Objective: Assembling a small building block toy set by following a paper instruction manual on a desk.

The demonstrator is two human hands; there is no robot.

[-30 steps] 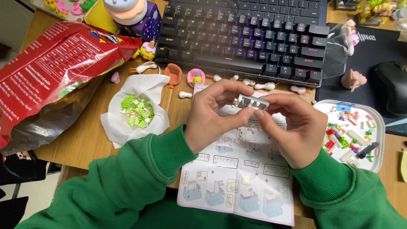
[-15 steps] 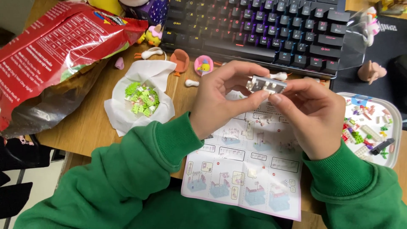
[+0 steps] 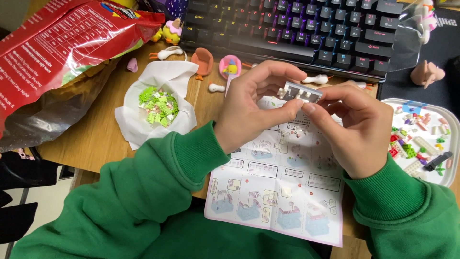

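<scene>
Fingertips (image 3: 306, 106) of both hands pinch the same small grey brick piece (image 3: 301, 92), so from where I watch both grips read as clamped on it. I see the left hand (image 3: 254, 108) closing thumb and forefinger on its left end, and the right hand (image 3: 357, 129) pressing thumb and forefinger on its right end. That piece is held in the air, above the top edge of the instruction sheet (image 3: 282, 192) and just in front of the keyboard (image 3: 306, 26).

To do this well, I judge the pressure should stay square across the studs, with each thumb backing its own end so the small assembly does not twist or pop apart. Keeping it over the sheet looks wise to me, since a dropped part would land on paper rather than roll off.

Room is tight: the keyboard lies close ahead, the white tray of mixed bricks (image 3: 443, 180) sits just to the right, and the tissue with green bricks (image 3: 158, 105) lies to the left with the red foil bag (image 3: 62, 52) beyond it. Loose small figures (image 3: 230, 67) lie near the keyboard's front. Near me the desk edge (image 3: 91, 165) runs under the green sleeves, and the sheet overhangs it.
</scene>
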